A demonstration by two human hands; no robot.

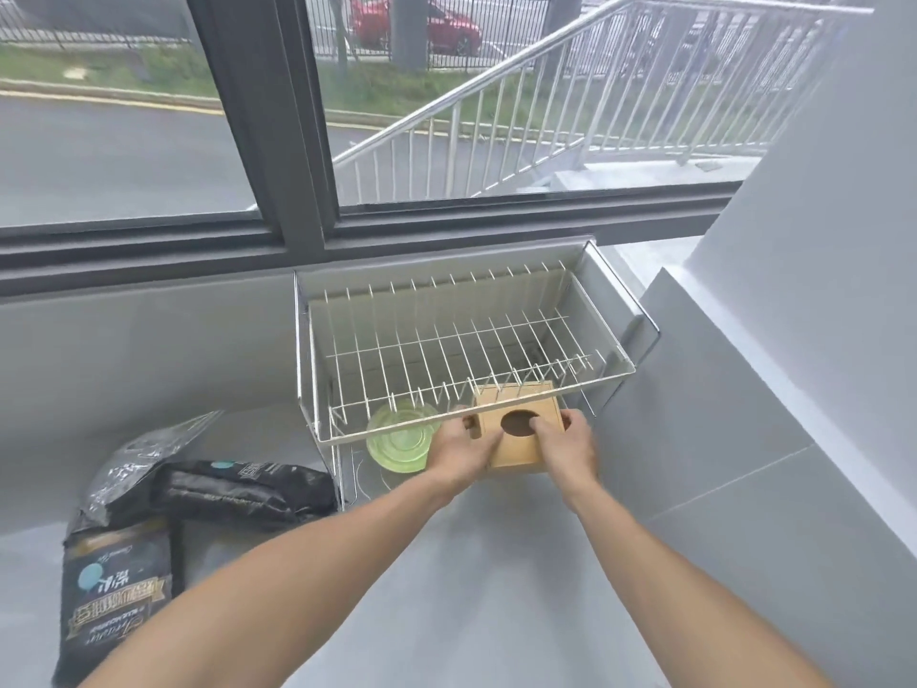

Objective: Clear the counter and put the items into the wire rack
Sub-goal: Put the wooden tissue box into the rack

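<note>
A wooden box (pixel 516 448) with an oval hole in its top sits at the front of the wire rack's lower level, partly under the upper basket. My left hand (pixel 459 451) grips its left side and my right hand (pixel 565 446) grips its right side. The white wire rack (pixel 446 340) stands against the wall below the window, and its upper basket holds nothing. A green glass dish (pixel 399 439) lies on the lower level just left of the box. Two black bags, one flat (pixel 116 588) and one lying across it (pixel 243 491), rest on the counter at the left.
The grey counter (pixel 446 563) runs from the bags to a white wall (pixel 794 439) at the right. The window frame (pixel 278 141) rises behind the rack. A clear plastic wrapper (pixel 149 449) sticks up behind the bags.
</note>
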